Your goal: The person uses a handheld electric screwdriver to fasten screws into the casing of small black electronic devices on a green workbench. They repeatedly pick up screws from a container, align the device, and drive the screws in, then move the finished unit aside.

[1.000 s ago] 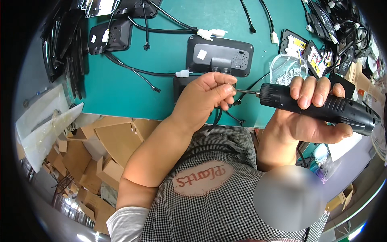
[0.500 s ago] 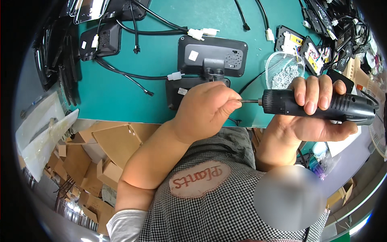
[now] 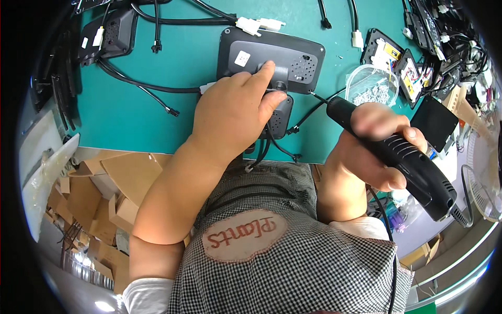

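Note:
A wide black plastic housing (image 3: 272,46) lies back side up on the green table, with a white sticker and a patch of small holes. My left hand (image 3: 232,110) grips it at its raised bracket, the forefinger on top and the thumb at the near side; the other fingers are hidden. A smaller black housing (image 3: 283,112) lies partly under that hand. My right hand (image 3: 366,141) is wrapped round a black electric screwdriver (image 3: 413,167), held at a slant. Its bit (image 3: 318,97) points to the wide housing's near right corner; I cannot tell whether they touch.
A clear tub (image 3: 372,83) of small screws stands right of the wide housing. Beyond it lie opened housings (image 3: 384,51) and tangled cables. Leads with white connectors (image 3: 248,25) cross the back. Another black housing (image 3: 112,34) sits at the far left. Cardboard boxes (image 3: 89,206) lie below the table.
My left hand has let go of the screwdriver's bit and moved onto the wide housing's bracket. The screwdriver has swung from level to slanted, its tip now by the housing's corner.

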`<state>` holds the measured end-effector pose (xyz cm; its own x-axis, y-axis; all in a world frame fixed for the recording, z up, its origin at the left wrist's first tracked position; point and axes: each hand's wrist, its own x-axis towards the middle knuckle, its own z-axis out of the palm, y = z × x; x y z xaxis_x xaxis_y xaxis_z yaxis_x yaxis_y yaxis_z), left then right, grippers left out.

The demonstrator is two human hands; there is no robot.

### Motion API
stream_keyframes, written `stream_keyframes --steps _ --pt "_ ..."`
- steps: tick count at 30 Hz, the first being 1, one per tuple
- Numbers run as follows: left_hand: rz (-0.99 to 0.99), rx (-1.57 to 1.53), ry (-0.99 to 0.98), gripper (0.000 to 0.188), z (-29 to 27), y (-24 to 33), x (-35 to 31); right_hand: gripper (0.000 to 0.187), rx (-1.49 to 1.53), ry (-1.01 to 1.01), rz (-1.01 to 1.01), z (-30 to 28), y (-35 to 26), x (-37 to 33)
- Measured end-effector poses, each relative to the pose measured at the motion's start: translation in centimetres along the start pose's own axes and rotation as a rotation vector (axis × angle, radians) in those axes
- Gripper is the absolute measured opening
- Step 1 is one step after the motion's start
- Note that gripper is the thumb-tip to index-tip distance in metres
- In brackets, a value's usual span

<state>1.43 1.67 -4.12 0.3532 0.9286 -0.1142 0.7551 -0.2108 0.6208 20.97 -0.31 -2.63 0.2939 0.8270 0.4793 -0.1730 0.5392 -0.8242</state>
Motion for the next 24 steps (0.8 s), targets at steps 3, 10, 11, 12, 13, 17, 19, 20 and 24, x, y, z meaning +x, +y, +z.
stream_keyframes --steps 3,10,11,12,13,17,19,20,24 --pt "0.007 0.009 -0.003 0.042 0.1 -0.1 0.0 0.069 -0.036 0.015 -0.003 0.0 0.9 -0.5" --pt "0.025 0.027 0.014 0.043 0.2 -0.3 0.2 0.065 -0.073 -0.04 -0.013 0.8 1.0 -0.4" --pt "0.03 0.025 0.027 0.043 0.2 -0.3 0.1 0.066 -0.115 -0.064 -0.033 1.0 1.1 -0.6" --pt "0.036 0.023 0.039 0.044 0.3 -0.4 0.0 0.065 -0.111 -0.092 -0.05 1.0 1.3 -0.6" --pt "0.037 0.025 0.037 0.044 0.4 -0.4 -0.1 0.064 -0.113 -0.142 -0.058 1.0 1.4 -0.8" --pt "0.039 0.019 0.046 0.044 0.5 -0.4 -0.2 0.062 -0.093 -0.222 -0.044 1.0 1.5 -1.3" --pt "0.041 0.004 0.059 0.044 0.6 -0.5 -0.2 0.063 -0.103 -0.216 -0.04 1.0 1.6 -1.3" --pt "0.043 -0.004 0.065 0.044 0.6 -0.5 -0.1 0.063 -0.075 -0.182 -0.028 1.0 1.7 -1.3" --pt "0.024 -0.047 0.083 0.041 0.6 -0.8 0.0 0.057 -0.056 0.036 0.086 0.2 1.9 -0.6"
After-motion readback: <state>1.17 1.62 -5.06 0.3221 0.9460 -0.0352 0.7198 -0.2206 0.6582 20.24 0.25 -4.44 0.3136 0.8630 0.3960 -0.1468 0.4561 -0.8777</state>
